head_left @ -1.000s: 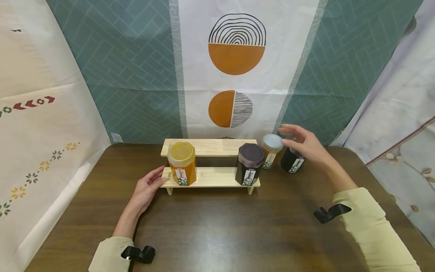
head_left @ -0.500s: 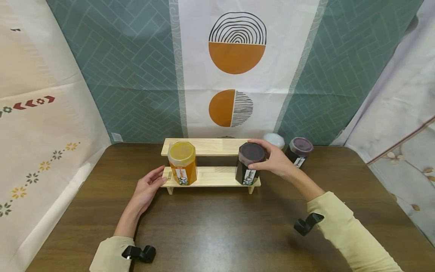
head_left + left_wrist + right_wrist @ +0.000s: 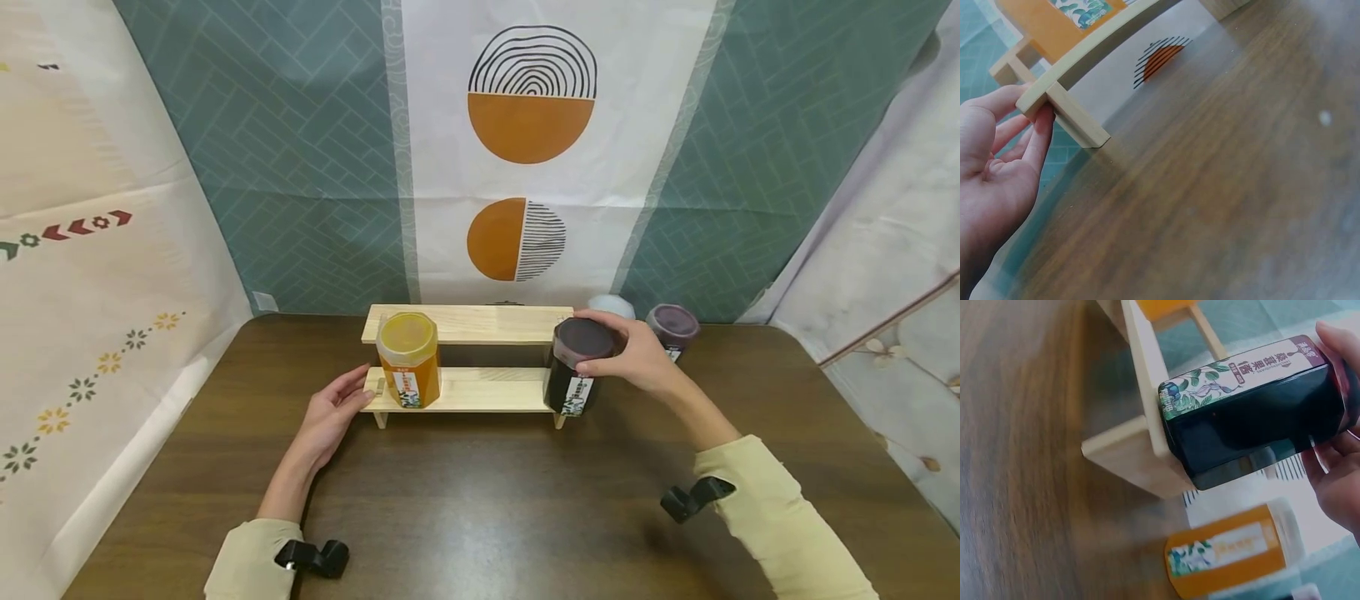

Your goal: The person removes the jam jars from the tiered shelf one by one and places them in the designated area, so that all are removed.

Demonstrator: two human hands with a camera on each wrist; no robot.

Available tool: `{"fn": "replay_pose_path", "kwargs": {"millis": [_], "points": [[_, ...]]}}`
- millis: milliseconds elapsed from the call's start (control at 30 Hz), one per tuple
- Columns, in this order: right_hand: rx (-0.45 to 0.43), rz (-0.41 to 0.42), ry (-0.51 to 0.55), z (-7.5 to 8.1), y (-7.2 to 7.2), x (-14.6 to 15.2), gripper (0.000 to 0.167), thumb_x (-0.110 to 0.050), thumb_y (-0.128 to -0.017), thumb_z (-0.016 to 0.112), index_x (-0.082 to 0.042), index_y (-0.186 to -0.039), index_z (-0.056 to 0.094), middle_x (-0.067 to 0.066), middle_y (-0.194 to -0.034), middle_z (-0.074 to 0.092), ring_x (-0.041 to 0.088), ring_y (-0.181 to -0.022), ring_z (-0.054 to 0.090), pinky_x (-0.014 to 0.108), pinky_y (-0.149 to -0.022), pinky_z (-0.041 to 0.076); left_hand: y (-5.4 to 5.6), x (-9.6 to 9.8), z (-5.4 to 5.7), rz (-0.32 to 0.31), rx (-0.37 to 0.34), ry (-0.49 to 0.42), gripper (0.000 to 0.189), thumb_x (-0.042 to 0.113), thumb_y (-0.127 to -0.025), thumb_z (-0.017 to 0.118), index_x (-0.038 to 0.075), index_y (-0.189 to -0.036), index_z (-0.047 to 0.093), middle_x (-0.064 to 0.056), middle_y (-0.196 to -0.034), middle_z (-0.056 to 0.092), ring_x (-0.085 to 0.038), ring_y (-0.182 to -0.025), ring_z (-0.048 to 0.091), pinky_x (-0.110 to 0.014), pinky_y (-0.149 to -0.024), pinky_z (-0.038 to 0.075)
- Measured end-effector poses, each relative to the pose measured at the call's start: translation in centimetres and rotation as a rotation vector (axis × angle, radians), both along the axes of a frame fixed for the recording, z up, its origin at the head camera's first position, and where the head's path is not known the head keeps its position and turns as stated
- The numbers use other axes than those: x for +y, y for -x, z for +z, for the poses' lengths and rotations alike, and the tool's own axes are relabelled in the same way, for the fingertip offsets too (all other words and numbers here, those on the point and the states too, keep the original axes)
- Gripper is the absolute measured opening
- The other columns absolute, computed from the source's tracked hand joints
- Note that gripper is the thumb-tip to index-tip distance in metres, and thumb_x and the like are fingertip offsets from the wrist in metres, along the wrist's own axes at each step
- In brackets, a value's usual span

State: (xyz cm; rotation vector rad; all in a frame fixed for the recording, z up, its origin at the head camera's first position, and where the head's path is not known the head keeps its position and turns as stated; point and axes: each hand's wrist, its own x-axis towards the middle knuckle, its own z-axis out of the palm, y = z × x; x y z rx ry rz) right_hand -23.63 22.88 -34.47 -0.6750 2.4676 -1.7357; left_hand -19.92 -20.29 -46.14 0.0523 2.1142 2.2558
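A two-tier wooden shelf stands at the back of the table. My left hand pinches the left end of its lower board, thumb on one side and fingers beneath, as the left wrist view shows. Toward that end of the board sits a jar of orange preserve with a yellow lid. My right hand grips a dark jar around its purplish lid at the shelf's right end. In the right wrist view the dark jar has its base at the board's end and partly past it.
Right of the shelf, behind my right hand, are a white-lidded orange jar and a second dark jar with a purple lid. A patterned cloth hangs behind the table.
My right hand came left from the jars beside the shelf and took hold of the dark jar on it. That jar has shifted right to the board's end. The left hand stays at the shelf.
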Motion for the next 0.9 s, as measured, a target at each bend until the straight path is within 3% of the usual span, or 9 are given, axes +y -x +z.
{"fn": "replay_pose_path", "kwargs": {"millis": [200,400,633,900], "points": [[0.029,0.009,-0.036,0.6,-0.5,3.0,0.066,0.006,-0.071,0.081,0.003,-0.132,0.055,0.008,-0.108,0.062,0.014,-0.090,0.061,0.025,-0.072,0.053,-0.1,0.2,0.2,-0.006,0.007,0.021,0.057,0.008,-0.097,0.059,-0.009,-0.145,0.032,-0.027,-0.142,0.036,-0.006,-0.113,0.048,-0.015,-0.092,0.042],[0.070,0.058,-0.081,0.4,-0.6,5.0,0.068,0.007,-0.070,0.082,0.006,-0.131,0.054,0.004,-0.103,0.066,0.013,-0.089,0.062,0.023,-0.072,0.053,-0.1,0.1,0.2,0.006,0.015,0.028,0.055,0.005,-0.097,0.058,-0.009,-0.145,0.034,-0.026,-0.139,0.038,-0.005,-0.110,0.050,-0.015,-0.091,0.043],[0.006,0.055,-0.098,-1.7,-0.3,5.8,0.071,0.006,-0.070,0.082,0.008,-0.133,0.050,0.004,-0.110,0.064,0.013,-0.091,0.062,0.025,-0.072,0.052,-0.1,0.0,0.2,0.002,0.001,0.022,0.057,0.008,-0.097,0.058,-0.009,-0.145,0.033,-0.026,-0.140,0.037,-0.006,-0.111,0.050,-0.015,-0.091,0.043],[-0.089,0.051,0.059,-4.5,0.4,6.3,0.071,0.013,-0.071,0.076,0.006,-0.136,0.047,-0.006,-0.114,0.063,0.011,-0.097,0.060,0.025,-0.075,0.053,0.0,0.0,0.1,-0.003,-0.002,0.000,0.056,0.005,-0.097,0.058,-0.008,-0.145,0.033,-0.026,-0.141,0.036,-0.007,-0.112,0.050,-0.016,-0.092,0.044]]}}
